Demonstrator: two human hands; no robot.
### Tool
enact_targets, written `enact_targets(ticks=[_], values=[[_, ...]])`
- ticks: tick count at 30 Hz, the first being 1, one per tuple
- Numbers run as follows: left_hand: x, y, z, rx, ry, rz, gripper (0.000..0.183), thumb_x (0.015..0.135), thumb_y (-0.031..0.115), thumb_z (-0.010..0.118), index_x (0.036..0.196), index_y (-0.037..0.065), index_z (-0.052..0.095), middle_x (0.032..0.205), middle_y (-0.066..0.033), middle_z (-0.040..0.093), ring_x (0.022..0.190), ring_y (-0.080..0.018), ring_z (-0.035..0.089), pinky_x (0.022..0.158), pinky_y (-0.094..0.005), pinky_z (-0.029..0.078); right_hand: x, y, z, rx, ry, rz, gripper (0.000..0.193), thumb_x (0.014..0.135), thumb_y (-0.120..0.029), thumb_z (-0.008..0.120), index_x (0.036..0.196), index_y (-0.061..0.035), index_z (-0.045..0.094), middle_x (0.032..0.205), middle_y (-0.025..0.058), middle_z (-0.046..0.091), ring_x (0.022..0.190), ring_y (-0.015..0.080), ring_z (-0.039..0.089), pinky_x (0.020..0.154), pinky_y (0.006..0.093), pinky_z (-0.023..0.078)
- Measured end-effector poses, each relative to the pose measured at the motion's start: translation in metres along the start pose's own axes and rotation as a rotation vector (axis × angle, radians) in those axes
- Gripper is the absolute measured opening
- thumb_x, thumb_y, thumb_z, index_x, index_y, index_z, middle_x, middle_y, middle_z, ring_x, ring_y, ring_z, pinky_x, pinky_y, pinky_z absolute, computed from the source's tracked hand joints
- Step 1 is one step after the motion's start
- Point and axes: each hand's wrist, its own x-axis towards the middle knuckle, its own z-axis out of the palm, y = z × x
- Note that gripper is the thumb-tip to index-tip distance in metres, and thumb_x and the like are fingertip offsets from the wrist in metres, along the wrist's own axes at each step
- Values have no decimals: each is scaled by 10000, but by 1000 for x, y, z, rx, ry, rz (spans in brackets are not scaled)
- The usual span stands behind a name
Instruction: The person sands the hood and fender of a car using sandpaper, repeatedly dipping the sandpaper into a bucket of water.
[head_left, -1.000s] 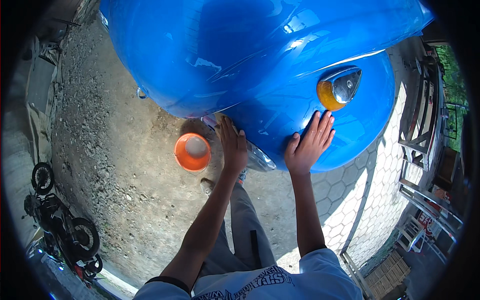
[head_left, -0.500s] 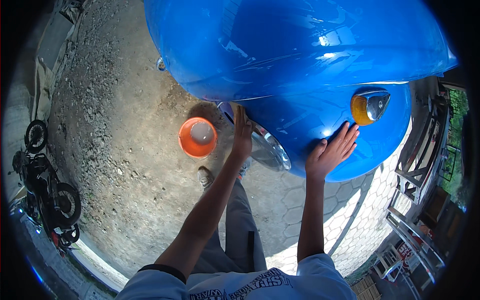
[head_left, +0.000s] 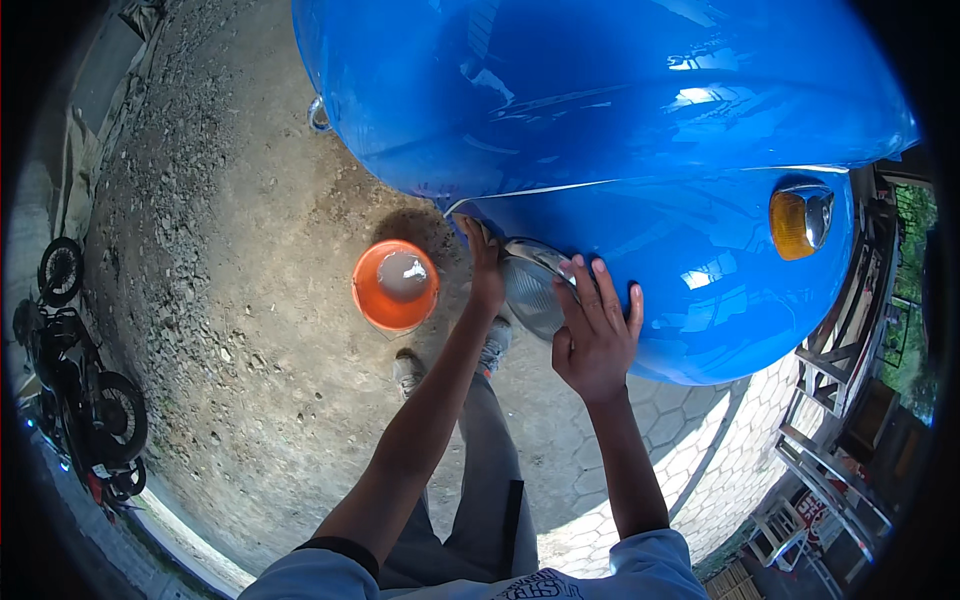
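A glossy blue car front with a rounded fender [head_left: 690, 310] fills the upper right. Set into the fender is a round headlight [head_left: 535, 295] with a chrome rim and ribbed glass. My right hand [head_left: 598, 335] rests with its fingers apart at the rim's right side, its fingertips on the blue paint. At the headlight's left side, my left hand [head_left: 484, 268] lies against the bodywork, fingers stretched out and palm turned away; anything beneath it is hidden. An amber turn signal [head_left: 797, 222] in a chrome housing sits on top of the fender.
An orange bucket [head_left: 368, 300] holding cloudy water stands on the dirt left of my feet. A dark motorcycle [head_left: 90, 390] is parked at the far left. Wooden frames [head_left: 835, 360] and a metal stand [head_left: 820, 490] are along the right side, beyond the hexagonal paving.
My right hand has moved left, from beside the turn signal to the headlight's rim. My left hand stays by the headlight. The purple edge beside it no longer shows.
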Motion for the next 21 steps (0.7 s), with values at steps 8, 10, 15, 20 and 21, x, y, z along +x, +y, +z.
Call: enact_targets(ticks=[8, 10, 15, 20, 21], values=[[55, -31, -43, -519, -157, -388, 413, 1037, 252, 401, 1383, 60, 520, 1272, -113, 612, 1232, -289, 557, 1085, -399, 388, 0, -6, 11, -106, 77, 2, 487, 781, -154, 470, 1171, -201, 758, 1454, 33, 603, 1403, 211, 507, 1216, 544, 185], [34, -42, -42, -488, -109, -439, 425, 1040, 282, 392, 1384, 70, 525, 1271, -117, 616, 1223, -288, 565, 1075, -415, 401, 2, -7, 12, -112, 100, 18, 481, 786, -163, 461, 1162, -208, 757, 1429, 35, 624, 1395, 217, 516, 1228, 538, 157], [30, -63, -35, -471, 30, -289, 471, 1059, 352, 332, 1377, 73, 537, 1318, -116, 616, 1237, -277, 566, 1071, -433, 416, 3, -7, 14, -146, 99, 21, 457, 801, -171, 443, 1131, -213, 755, 1416, 38, 635, 1393, 223, 518, 1234, 533, 152], [74, -39, -42, -426, -52, -398, 526, 1087, 394, 286, 1458, 70, 470, 1384, -106, 584, 1298, -277, 527, 1124, -416, 371, 1, -7, 18, -159, 126, 24, 453, 797, -166, 444, 1126, -208, 751, 1411, 46, 638, 1396, 225, 515, 1236, 531, 149], [58, -36, -43, -491, -93, -336, 490, 1073, 390, 326, 1392, 65, 507, 1312, -99, 605, 1220, -267, 563, 1060, -411, 409, 0, -8, 17, -146, 125, 26, 454, 788, -162, 450, 1127, -207, 750, 1414, 44, 636, 1399, 223, 512, 1235, 534, 149]])
